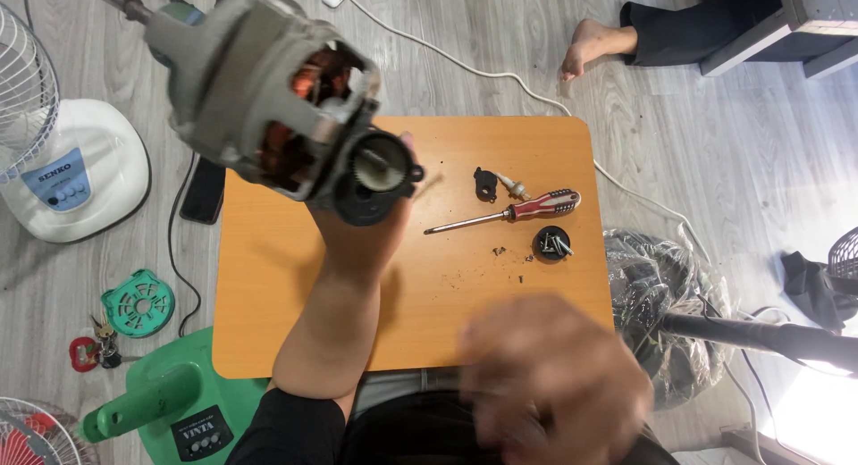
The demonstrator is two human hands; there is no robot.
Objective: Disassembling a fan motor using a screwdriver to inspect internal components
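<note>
Left hand (362, 237) up in the upper left of the frame, fingers clamped around the back end of a grey-housed fan motor with copper windings showing and a black gear end (277, 108), lifted well clear of the small orange wooden table (268, 286). Right hand (554, 385) low in the lower right, badly blurred, so can't tell if fingers are together or apart; nothing visibly in it. Right of centre on the table: a screwdriver with a red-and-grey handle (505, 215), a small black plastic piece (485, 184) just above it, and a round black cap holding screws (552, 243) just below the handle. Green fan base (165, 402) on the floor at lower left, white fan base (76, 175) at far left.
</note>
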